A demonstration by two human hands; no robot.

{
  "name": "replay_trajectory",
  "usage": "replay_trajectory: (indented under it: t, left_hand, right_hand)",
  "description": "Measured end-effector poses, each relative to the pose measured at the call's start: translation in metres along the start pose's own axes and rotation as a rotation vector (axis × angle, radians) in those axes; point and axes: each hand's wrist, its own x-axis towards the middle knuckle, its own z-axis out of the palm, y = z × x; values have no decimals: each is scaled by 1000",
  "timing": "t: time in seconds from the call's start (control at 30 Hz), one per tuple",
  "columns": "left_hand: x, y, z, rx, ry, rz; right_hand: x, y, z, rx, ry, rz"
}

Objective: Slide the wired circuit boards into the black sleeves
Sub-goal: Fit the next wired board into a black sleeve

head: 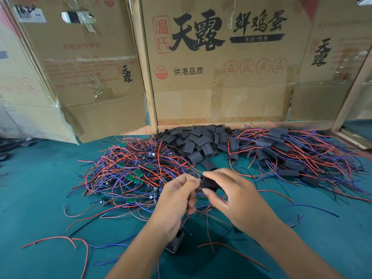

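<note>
1. Work surface: teal-green felt-like table covering (40, 188), flat, running the full width of the view.
2. Backdrop: flattened cardboard boxes (217, 77) with Chinese print stand upright along the far edge of the table, patched with clear tape; a pale wooden strip (146, 73) stands between two panels.
3. Left of centre: tangled heap of unsleeved circuit boards (130, 172), small green boards with red, blue and black leads.
4. Centre rear, against the cardboard: pile of empty black sleeves (193, 141).
5. Right: pile of sleeved boards (287, 156), black sleeves with wires trailing out.
6. Right hand (237, 198): thumb and fingers pinch one black sleeve (209, 183), held above the table, just in front of the sleeve pile.
7. Left hand (177, 200): fingers curled, fingertips at the sleeve's left end; wires trail down from the hands. What it pinches is hidden by the fingers.
8. Beneath the left wrist: a dark flat object (177, 243) lies on the covering; cannot tell what it is.
9. Loose wires (66, 241) lie scattered on the near covering.
</note>
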Motion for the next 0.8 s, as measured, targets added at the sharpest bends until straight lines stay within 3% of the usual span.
replay_trajectory:
  t: [0.23, 0.67, 0.8]
  left_hand:
    - [-2, 3, 0, -41, -110, -75]
    - [2, 4, 0, -237, -65, -180]
    - [0, 9, -3, -258, -138, -174]
  right_hand:
    - [1, -3, -2, -3, -13, -1]
    - [1, 0, -6, 81, -84, -26]
    - [5, 2, -9, 67, -101, -69]
